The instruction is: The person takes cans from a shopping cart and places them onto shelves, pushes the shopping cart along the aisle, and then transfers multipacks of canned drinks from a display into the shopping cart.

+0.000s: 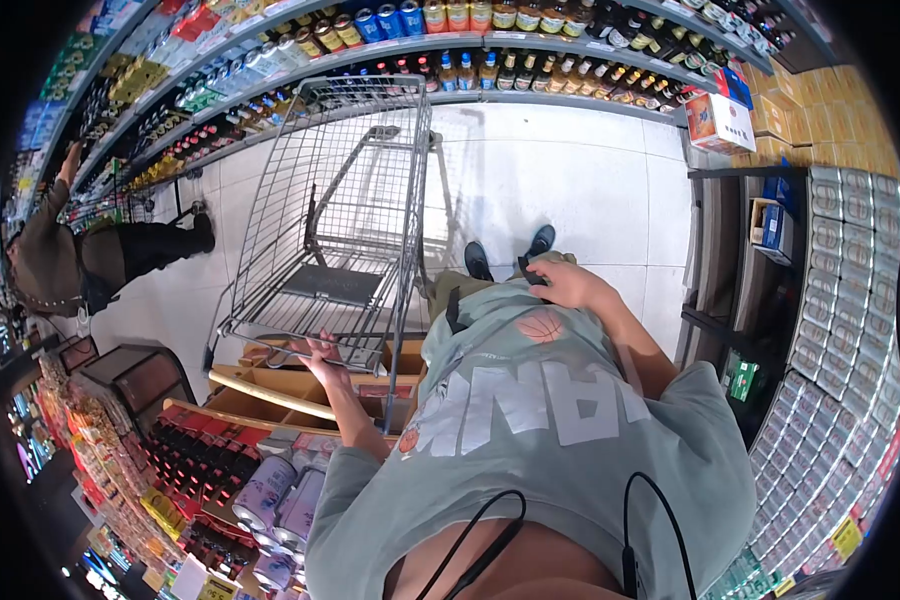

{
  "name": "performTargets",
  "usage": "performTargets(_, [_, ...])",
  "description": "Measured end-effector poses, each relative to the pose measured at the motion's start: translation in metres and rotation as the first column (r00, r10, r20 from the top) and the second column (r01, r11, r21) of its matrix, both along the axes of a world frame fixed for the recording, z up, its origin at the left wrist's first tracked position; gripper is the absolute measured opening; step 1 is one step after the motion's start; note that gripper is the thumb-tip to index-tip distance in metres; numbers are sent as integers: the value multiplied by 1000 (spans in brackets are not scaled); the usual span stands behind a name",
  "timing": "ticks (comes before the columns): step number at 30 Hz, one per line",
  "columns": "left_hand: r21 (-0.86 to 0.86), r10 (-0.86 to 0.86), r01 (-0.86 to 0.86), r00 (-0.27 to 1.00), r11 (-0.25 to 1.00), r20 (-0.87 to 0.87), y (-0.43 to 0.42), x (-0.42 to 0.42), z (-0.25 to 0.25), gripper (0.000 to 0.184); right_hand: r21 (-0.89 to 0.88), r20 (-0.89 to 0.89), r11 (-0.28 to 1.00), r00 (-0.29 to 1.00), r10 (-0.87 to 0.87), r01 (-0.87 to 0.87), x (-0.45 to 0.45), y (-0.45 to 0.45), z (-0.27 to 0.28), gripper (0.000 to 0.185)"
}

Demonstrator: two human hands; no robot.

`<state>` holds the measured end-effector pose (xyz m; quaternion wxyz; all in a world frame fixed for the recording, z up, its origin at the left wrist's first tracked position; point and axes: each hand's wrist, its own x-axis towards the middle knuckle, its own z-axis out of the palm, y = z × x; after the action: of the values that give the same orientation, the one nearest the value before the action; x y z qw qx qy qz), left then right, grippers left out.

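Note:
A grey wire shopping cart (345, 200) stands on my left. My left hand (322, 362) is at its near end, fingers stretched out beside the wires; whether they touch the wires I cannot tell. Close by that hand is a pale yellow bar (270, 392). In front of my waist, my right hand (567, 282) has its fingers closed on a small black strap-like thing (528, 268), mostly hidden by the fingers and my grey-green shirt (570, 440). No goods show in the cart's basket.
Shelves of bottles and cans (490, 75) run along the far side. Stacked cans (840, 270) and a white-and-red box (720, 124) are at right. A person (70, 260) reaches toward the left shelf. Wooden bins (270, 412) and purple cans (265, 492) sit at lower left.

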<state>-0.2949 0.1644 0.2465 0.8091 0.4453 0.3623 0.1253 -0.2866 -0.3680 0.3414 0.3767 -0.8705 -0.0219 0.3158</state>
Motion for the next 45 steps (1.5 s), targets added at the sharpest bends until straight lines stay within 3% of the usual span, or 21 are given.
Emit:
performTargets(4, [-44,-8,11,998,999,62,7,-18,3,104,-21,-10,1000,1000,-10,10,-9,11,11,50])
performTargets(12, [-77,-81,83,996,994,24,-4,-19,5,105,17,-6,1000,1000,25,-25,-33,7,18,51])
performTargets(18, [-109,-168,164,985,981,-29,-36,-3,12,103,31,-16,999,1000,-9,9,-63,-50,13,50])
performTargets(20, [-106,-190,185,981,977,-32,-33,3,12,103,-3,-42,996,995,-92,92,-78,-54,29,50])
performTargets(32, [-117,-405,392,907,913,-120,-100,29,23,95,98,7,942,946,-323,321,-152,-142,-6,49])
performTargets(42, [52,-599,640,743,767,-299,-121,78,35,101,35,-55,937,937,-346,348,-179,-166,12,47])
performTargets(45, [143,-551,640,738,755,-389,-147,98,34,94,52,-47,898,899,-435,437,-194,-185,13,47])
